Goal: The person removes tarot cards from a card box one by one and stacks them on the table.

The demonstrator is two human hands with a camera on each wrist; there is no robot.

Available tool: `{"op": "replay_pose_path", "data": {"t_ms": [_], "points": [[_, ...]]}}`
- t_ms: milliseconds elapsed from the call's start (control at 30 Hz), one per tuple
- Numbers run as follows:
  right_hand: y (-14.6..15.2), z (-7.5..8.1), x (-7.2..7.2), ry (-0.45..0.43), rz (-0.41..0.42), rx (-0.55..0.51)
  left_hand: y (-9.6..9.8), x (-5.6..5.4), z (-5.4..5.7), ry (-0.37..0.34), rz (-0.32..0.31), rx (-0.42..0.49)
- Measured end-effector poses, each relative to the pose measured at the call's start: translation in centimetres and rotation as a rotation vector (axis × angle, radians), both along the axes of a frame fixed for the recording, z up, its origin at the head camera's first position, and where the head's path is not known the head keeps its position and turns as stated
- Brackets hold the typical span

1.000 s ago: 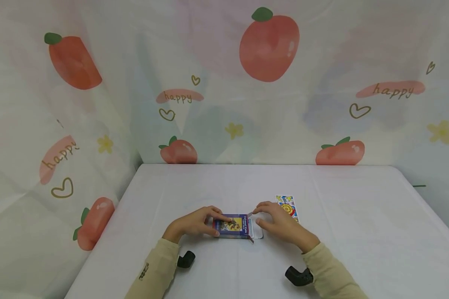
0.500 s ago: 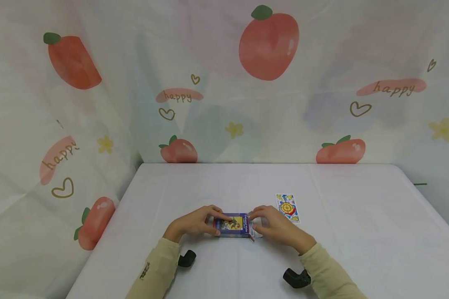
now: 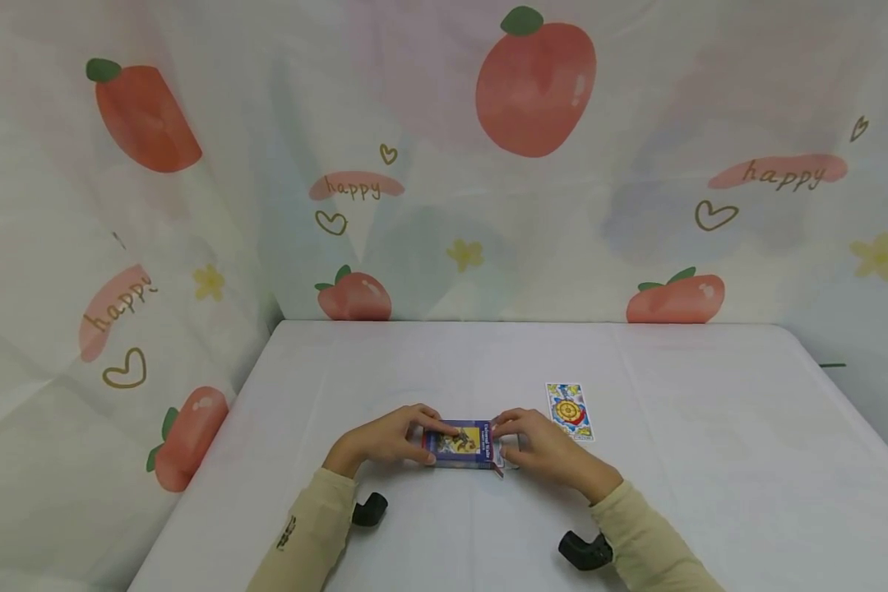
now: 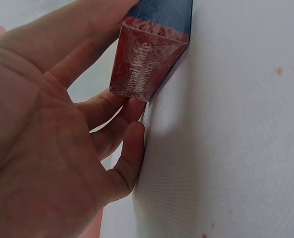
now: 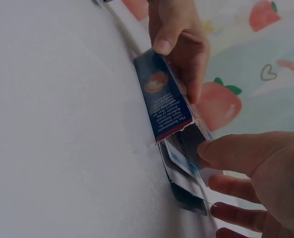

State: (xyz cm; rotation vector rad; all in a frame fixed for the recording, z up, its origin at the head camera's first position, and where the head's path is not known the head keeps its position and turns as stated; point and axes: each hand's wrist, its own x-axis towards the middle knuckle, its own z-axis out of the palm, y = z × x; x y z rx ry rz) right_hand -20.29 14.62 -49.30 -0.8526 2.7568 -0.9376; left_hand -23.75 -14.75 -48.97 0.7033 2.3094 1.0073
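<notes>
A blue tarot card box [image 3: 459, 444] lies flat on the white table, its yellow picture facing up. My left hand [image 3: 388, 437] grips its left end, the index finger on top. In the left wrist view that red end [image 4: 142, 62] is closed and carries printed lettering. At the open right end, my right hand [image 3: 540, 448] has its thumb and fingers curled about a flap, seemingly pinching it. White-edged cards [image 5: 179, 158] show inside the opening in the right wrist view, next to the unfolded lid flap [image 5: 186, 196]. Just behind my right hand lies one colourful card [image 3: 570, 411].
A black curved object [image 3: 370, 510] lies by the left sleeve, and a similar black piece [image 3: 585, 551] by the right sleeve. Behind the white table [image 3: 681, 386] hangs a fruit-printed cloth [image 3: 548, 238].
My right hand has moved left and closed in on the open end of the box. The left hand keeps its grip, and the box stays in place.
</notes>
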Motion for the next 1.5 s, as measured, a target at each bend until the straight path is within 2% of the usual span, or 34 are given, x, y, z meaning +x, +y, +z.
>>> {"op": "replay_pose_path", "data": {"t_ms": [267,567,1100,1500], "points": [[0.06,-0.04,0.15,-0.023,0.008,0.021,0.04,0.1,0.25,-0.003,-0.002,0.003],[-0.04,0.09,0.24,0.026,0.028,0.072,0.12,0.12,0.28,0.003,-0.005,0.01],[-0.05,0.12,0.22,0.07,-0.011,0.145,0.06,-0.02,-0.18,-0.008,0.008,0.008],[-0.23,0.25,0.33,0.049,-0.04,0.164,0.04,-0.02,-0.22,-0.002,0.004,0.012]]}}
